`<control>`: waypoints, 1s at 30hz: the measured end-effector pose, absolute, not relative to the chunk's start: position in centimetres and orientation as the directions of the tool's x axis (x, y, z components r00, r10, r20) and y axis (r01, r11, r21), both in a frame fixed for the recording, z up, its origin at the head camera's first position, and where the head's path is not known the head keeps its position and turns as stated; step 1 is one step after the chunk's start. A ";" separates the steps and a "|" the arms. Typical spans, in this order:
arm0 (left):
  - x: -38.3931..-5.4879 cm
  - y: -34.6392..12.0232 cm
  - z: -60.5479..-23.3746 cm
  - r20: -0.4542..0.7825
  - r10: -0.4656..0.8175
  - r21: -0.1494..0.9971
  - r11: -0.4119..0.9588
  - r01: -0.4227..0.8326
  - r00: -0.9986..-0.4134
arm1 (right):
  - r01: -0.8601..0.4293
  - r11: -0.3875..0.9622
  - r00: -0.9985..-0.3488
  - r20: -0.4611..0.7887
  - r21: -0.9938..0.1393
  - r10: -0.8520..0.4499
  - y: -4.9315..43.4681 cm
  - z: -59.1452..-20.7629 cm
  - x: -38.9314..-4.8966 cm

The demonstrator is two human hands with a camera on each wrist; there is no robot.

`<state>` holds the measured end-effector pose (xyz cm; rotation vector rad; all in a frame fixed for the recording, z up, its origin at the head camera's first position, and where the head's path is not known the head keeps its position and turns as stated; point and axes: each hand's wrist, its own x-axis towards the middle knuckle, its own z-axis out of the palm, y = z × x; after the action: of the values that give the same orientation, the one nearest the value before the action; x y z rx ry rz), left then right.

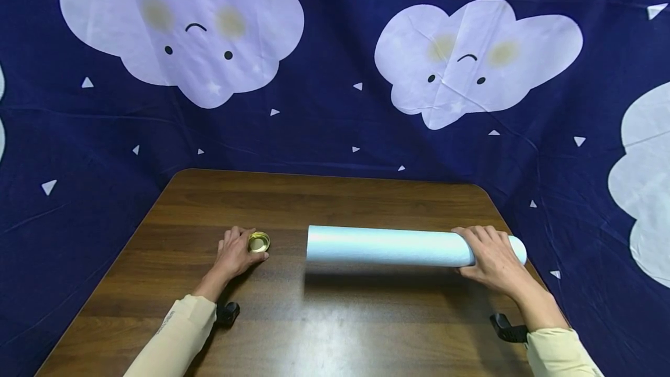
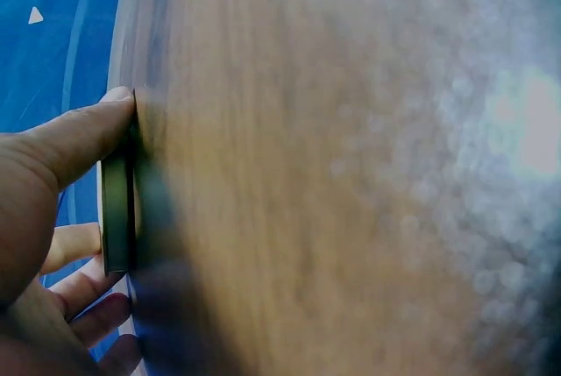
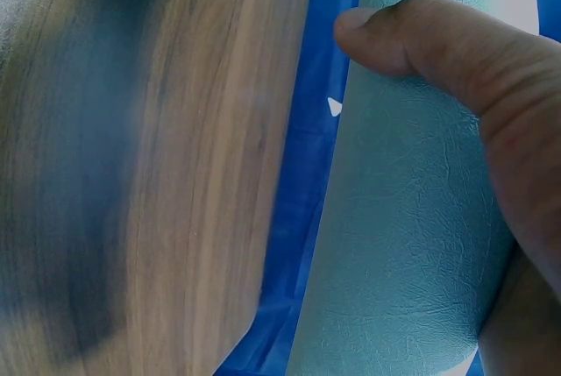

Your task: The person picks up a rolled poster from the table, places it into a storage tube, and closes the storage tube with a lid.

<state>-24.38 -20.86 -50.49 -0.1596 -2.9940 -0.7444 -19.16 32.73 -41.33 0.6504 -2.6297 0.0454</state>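
A small gold jar lid [image 1: 259, 242] lies hollow side up at the left of the wooden table. My left hand [image 1: 235, 253] pinches its rim between thumb and fingers; the left wrist view shows the lid [image 2: 117, 214] edge-on, thumb [image 2: 88, 135] on one side. Farther right, a long pale blue cylinder [image 1: 382, 246] is held level, its shadow falling on the table below. My right hand [image 1: 491, 256] grips it near its right end from above. Up close, the cylinder [image 3: 394, 218] has a wrinkled, leather-like surface, with the thumb [image 3: 421, 39] lying across it.
The brown wooden table [image 1: 335, 319] has rounded far corners. Behind and beside it hangs a dark blue cloth [image 1: 324, 127] printed with pale clouds and small triangles. Black wrist mounts [image 1: 227, 314] sit by both sleeves.
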 end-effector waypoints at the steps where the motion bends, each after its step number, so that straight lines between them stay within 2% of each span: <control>1: -24.4 -20.9 -50.5 0.079 0.087 0.466 0.878 0.114 -0.993 | -0.451 0.890 -0.798 0.415 0.070 -0.437 32.7 -41.3 -19.2; 18: -24.3 -21.0 -50.2 0.078 0.077 0.491 0.865 0.106 -0.994 | -0.460 0.884 -0.777 0.443 0.085 -0.447 32.7 -41.3 -19.3; 30: -24.2 -21.5 -49.1 0.124 0.052 0.507 0.855 0.108 -0.991 | -0.455 0.887 -0.783 0.439 0.077 -0.440 32.8 -41.5 -19.3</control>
<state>-24.19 -21.46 -49.08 -0.1264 -2.9228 -0.8085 -19.27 32.77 -41.45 0.6532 -2.5994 0.0451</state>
